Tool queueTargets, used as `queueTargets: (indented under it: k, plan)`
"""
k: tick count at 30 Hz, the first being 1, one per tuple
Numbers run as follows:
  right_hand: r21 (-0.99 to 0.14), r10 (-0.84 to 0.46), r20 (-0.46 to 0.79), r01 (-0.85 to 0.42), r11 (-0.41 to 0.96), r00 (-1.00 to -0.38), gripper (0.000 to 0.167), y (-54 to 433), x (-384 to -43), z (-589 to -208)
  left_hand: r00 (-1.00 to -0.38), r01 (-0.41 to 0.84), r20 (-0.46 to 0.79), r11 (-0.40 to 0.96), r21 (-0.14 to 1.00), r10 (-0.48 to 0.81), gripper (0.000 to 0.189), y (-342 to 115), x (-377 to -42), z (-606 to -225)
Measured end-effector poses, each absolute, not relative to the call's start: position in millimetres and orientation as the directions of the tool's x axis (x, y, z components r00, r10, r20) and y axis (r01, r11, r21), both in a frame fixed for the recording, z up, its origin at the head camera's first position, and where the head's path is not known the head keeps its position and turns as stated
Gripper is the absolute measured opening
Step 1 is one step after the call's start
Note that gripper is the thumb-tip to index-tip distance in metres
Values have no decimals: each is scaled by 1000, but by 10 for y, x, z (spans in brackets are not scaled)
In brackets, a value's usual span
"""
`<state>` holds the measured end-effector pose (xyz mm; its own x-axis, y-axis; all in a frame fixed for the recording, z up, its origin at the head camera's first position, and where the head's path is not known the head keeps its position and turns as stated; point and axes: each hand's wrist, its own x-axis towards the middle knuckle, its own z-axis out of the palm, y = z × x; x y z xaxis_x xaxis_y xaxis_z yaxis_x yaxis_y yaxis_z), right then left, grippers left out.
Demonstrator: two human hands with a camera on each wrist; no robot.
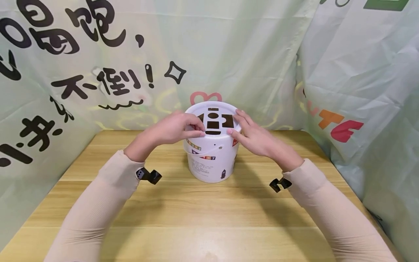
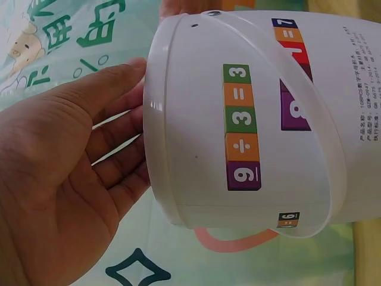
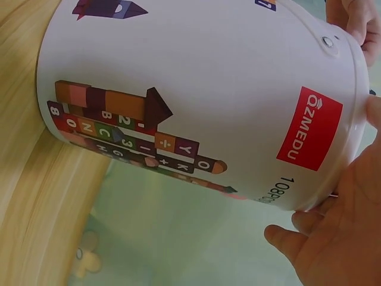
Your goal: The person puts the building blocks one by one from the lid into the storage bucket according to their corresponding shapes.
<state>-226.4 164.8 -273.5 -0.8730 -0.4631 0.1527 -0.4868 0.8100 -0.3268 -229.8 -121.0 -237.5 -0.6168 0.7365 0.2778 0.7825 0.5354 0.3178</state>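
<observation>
A white plastic bucket [image 1: 209, 167] stands upright on the wooden table, with its white lid [image 1: 224, 109] on. Dark shaped openings pierce the lid. My left hand [image 1: 173, 127] holds the lid's rim at the left, its thumb along the front edge and fingers bent over the top. At the right side of the rim rests my right hand [image 1: 258, 138], its fingers extended and spread. The bucket's handle [image 2: 324, 137] hangs down against the printed wall in the left wrist view. A red label [image 3: 309, 128] shows on the bucket beside my right hand.
The wooden table [image 1: 183, 222] extends around the bucket. Printed cloth [image 1: 248, 54] hangs behind the table, and another cloth panel [image 1: 360, 83] hangs along the right. Small black devices [image 1: 154, 176] sit at both wrists.
</observation>
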Motion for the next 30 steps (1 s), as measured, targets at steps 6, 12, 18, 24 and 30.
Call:
queueTargets:
  k: [6,12,18,24,30]
  plan:
    - [-361,-490,152,-510,781,-858,80,1682,-2315,-2746,-613,785,272,535,312,742,16,-1224,-2232,-2377]
    - [-416,-499,138,-507,755,-856,80,1713,-2321,-2723,-632,770,264,550,325,729,19,-1252,-2177,-2351]
    - [-443,-526,135,-526,726,-840,77,1816,-2260,-2679,-685,728,296,606,322,666,23,-1378,-2163,-2383]
    - [-418,-535,127,-535,734,-835,74,2014,-2174,-2646,-719,695,331,639,330,611,33,-1579,-2194,-2450]
    - [-395,-523,93,-514,762,-847,76,2214,-2169,-2700,-767,641,303,696,324,565,49,-1836,-2254,-2560]
